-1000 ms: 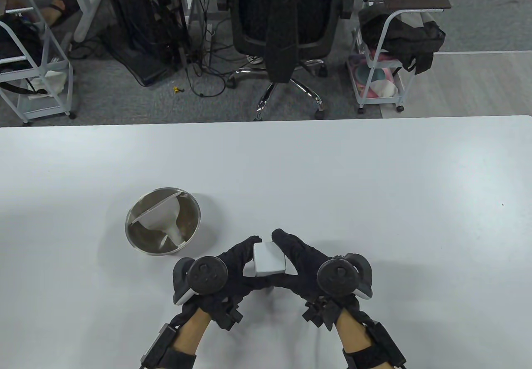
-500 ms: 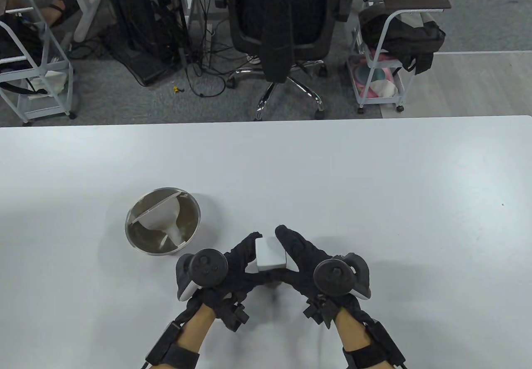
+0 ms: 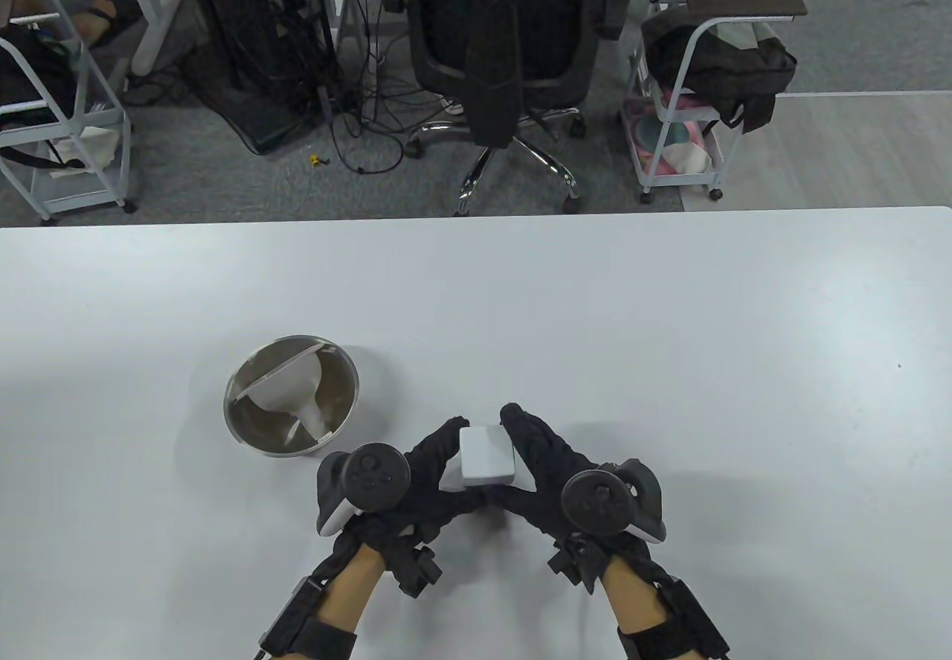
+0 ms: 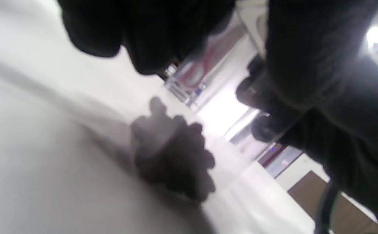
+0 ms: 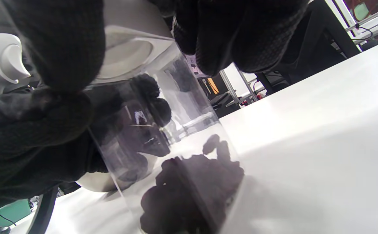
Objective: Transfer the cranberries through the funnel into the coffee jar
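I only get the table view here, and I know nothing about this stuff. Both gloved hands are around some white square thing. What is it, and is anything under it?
Observer: In the right wrist view the white lid tops a clear jar.
Operator: Is that jar empty?
Observer: No, dark cranberries lie heaped at its bottom.
Operator: Is the left hand really touching the jar?
Observer: Yes, its dark fingers press against the jar's far wall, seen through the plastic.
Operator: And the right hand?
Observer: Its fingertips sit up by the lid.
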`<state>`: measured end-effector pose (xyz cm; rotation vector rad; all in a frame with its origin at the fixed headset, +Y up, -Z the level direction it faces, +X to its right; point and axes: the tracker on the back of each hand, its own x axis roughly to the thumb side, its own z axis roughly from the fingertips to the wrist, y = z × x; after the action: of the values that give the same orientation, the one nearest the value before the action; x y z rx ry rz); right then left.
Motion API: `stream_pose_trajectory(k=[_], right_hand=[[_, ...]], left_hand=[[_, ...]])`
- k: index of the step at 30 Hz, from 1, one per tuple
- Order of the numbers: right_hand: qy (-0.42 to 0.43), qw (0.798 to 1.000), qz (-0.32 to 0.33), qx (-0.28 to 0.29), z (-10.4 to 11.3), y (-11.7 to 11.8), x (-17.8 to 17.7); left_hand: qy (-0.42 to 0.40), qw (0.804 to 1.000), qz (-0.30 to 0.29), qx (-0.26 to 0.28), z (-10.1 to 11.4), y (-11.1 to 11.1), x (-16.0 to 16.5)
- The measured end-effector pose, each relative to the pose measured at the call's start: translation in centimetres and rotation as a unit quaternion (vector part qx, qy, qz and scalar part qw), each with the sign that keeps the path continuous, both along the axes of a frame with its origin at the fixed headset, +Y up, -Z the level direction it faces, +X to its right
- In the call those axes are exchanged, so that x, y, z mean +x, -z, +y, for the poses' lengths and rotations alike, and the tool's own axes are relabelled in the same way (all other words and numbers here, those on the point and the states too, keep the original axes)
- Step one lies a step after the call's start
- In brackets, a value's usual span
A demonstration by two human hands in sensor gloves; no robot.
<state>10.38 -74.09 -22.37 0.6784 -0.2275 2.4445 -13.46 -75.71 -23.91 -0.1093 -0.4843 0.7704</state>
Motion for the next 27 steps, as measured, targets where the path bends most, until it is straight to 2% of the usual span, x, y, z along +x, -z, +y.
stream_pose_trajectory(k=[5,11,27], right_hand=[[-0.017,1.0,-0.007,0.015,0.5,-0.3,0.7],[-0.059,0.998,-0.021,0.028,1.0,-0.4,1.7],[-0.079,0.995,-0.044,0.03,1.1,-0.2,3.2]], left_hand=[[0.009,1.0,-0.009,0.021,1.2,-0.5,-0.8],[0.04,0.995,0.018,0.088,3.2,-1.6,-2.7],[0.11,0.982,0.025,0.151,3.7,-2.3,-2.3]])
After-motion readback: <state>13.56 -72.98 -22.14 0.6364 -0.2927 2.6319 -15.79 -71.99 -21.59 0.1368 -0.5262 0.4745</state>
